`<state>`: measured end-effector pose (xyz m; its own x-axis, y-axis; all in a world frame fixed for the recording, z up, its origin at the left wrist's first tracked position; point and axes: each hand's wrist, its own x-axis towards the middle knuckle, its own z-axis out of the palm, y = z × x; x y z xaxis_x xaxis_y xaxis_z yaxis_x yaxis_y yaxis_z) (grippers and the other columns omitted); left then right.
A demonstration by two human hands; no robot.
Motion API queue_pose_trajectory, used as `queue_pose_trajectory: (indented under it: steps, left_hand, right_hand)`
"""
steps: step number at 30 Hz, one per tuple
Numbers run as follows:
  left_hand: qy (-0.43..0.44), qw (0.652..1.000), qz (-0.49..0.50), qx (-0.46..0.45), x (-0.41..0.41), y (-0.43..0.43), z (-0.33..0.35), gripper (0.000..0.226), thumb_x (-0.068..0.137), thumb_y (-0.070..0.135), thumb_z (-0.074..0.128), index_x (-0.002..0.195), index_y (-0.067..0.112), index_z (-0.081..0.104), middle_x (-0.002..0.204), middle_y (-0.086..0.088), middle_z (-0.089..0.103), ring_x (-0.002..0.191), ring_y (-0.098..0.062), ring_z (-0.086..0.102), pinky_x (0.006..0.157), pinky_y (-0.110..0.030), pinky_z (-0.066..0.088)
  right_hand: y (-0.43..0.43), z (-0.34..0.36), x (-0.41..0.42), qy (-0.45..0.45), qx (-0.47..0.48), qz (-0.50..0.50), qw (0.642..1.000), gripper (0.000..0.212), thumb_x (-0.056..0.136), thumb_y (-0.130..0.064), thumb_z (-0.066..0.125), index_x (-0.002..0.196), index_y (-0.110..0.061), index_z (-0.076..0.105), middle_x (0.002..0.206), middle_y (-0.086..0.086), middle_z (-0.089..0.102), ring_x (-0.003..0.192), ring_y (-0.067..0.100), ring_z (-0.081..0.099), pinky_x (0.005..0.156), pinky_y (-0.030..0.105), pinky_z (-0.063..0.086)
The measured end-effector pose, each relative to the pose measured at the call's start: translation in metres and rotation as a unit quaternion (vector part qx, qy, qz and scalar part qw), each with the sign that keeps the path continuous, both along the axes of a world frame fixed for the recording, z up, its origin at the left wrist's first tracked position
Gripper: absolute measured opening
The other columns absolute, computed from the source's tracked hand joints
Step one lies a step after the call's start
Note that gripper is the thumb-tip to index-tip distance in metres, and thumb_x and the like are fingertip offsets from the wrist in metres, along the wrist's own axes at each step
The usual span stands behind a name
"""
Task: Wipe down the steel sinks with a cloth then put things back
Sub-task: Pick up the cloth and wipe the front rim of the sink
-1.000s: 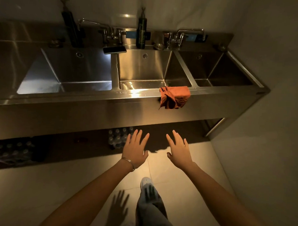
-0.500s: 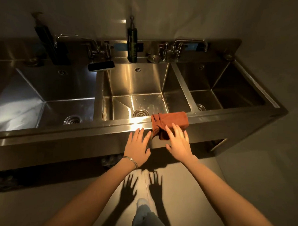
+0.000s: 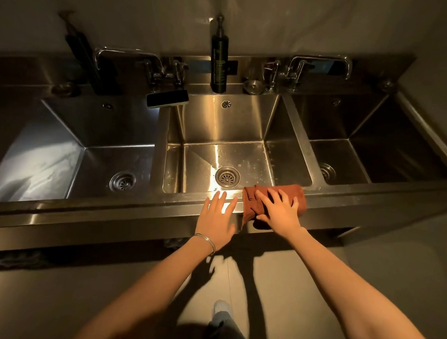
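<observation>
View from head height, looking down on three steel sinks in a row, dimly lit, with a warm glare on the middle sink. A rust-red cloth is draped over the front rim at the middle sink's near right corner, partly on the rim's flat top and partly hanging down the front face. The right hand lies palm down on the cloth, fingers spread and nearly straight, not bunching the fabric. This looks like first contact before gathering it up to wipe. The left hand sits just left of the cloth, fingers straight and close together, tips over the rim. Whether it presses down cannot be told, but it seems placed to steady the body. Wiping appears not yet begun: spots and wet patches show around the drain. On the back ledge are a dark pump bottle, two taps and a black block overhanging the divider beside the left sink; these probably need shifting, then returning. From the cloth, the path forward drops over the rim into the middle sink, with broad floor to sweep. Steep walls, narrow dividers and corners will need folded edges. The right sink lies in shadow.
</observation>
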<state>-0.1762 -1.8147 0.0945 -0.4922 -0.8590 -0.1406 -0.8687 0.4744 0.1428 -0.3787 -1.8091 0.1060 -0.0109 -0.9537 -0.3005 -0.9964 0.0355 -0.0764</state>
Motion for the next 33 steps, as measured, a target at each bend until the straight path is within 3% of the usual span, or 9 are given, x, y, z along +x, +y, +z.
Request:
queue_pose_trajectory:
  steps: [3, 9, 14, 17, 23, 30, 33]
  left_hand:
    - [-0.005, 1.0, 0.011, 0.006, 0.016, 0.001, -0.006, 0.069, 0.092, 0.038, 0.045, 0.149, 0.026, 0.009, 0.158, -0.01, 0.006, 0.145, -0.029, 0.0, 0.119, -0.044, 0.006]
    - [0.0, 1.0, 0.026, 0.003, 0.06, 0.012, -0.011, 0.069, 0.094, 0.038, 0.042, 0.149, 0.025, 0.004, 0.158, -0.01, 0.004, 0.145, -0.028, -0.001, 0.119, -0.043, 0.006]
    - [0.009, 1.0, 0.025, 0.001, 0.113, 0.01, -0.005, 0.07, 0.093, 0.037, 0.042, 0.15, 0.024, 0.002, 0.158, -0.01, 0.001, 0.145, -0.028, -0.004, 0.117, -0.041, 0.0]
    - [0.012, 1.0, 0.008, 0.004, 0.154, 0.008, 0.003, 0.07, 0.092, 0.034, 0.043, 0.15, 0.024, 0.004, 0.158, -0.011, 0.001, 0.145, -0.027, -0.004, 0.117, -0.041, -0.002]
    - [-0.005, 1.0, 0.004, -0.015, 0.255, -0.001, 0.008, 0.07, 0.091, 0.033, 0.041, 0.15, 0.022, 0.005, 0.158, -0.013, 0.002, 0.145, -0.027, -0.003, 0.117, -0.041, 0.0]
    - [0.029, 0.999, 0.025, -0.03, 0.341, -0.01, 0.016, 0.067, 0.092, 0.032, 0.045, 0.149, 0.018, 0.013, 0.156, -0.016, 0.009, 0.145, -0.03, 0.003, 0.118, -0.043, 0.004]
    - [0.037, 0.998, 0.029, -0.046, 0.351, -0.016, 0.021, 0.067, 0.09, 0.032, 0.047, 0.149, 0.015, 0.018, 0.155, -0.017, 0.013, 0.145, -0.031, 0.006, 0.119, -0.042, 0.007]
  right_hand:
    - [0.002, 0.002, 0.008, 0.022, -0.02, -0.006, 1.0, 0.062, 0.091, -0.036, 0.056, 0.145, -0.034, 0.024, 0.147, 0.004, 0.03, 0.136, 0.033, 0.024, 0.11, 0.059, 0.024]
    - [0.007, 0.009, 0.03, 0.058, -0.037, 0.013, 0.998, 0.066, 0.083, -0.009, 0.065, 0.137, -0.029, 0.032, 0.137, 0.01, 0.034, 0.125, 0.036, 0.032, 0.1, 0.052, 0.037]
    - [0.018, 0.007, 0.092, 0.02, -0.05, 0.003, 0.999, 0.058, 0.089, -0.021, 0.062, 0.138, -0.03, 0.032, 0.138, 0.009, 0.034, 0.126, 0.033, 0.035, 0.104, 0.049, 0.036]
    - [0.019, 0.011, 0.143, -0.004, -0.055, 0.001, 0.998, 0.053, 0.089, -0.02, 0.06, 0.135, -0.029, 0.035, 0.133, 0.01, 0.036, 0.12, 0.033, 0.037, 0.099, 0.047, 0.04]
    - [0.015, 0.023, 0.25, -0.011, -0.077, 0.021, 0.997, 0.05, 0.088, -0.022, 0.06, 0.133, -0.025, 0.04, 0.128, 0.012, 0.039, 0.113, 0.032, 0.04, 0.091, 0.044, 0.042]
    - [0.002, 0.056, 0.328, -0.133, -0.113, 0.005, 0.985, 0.046, 0.078, -0.025, 0.071, 0.121, -0.022, 0.054, 0.128, 0.009, 0.046, 0.116, 0.03, 0.044, 0.096, 0.041, 0.041]
    - [-0.009, 0.071, 0.346, -0.138, -0.126, 0.008, 0.982, 0.044, 0.078, -0.02, 0.071, 0.12, -0.02, 0.055, 0.121, 0.009, 0.048, 0.112, 0.029, 0.043, 0.091, 0.038, 0.043]
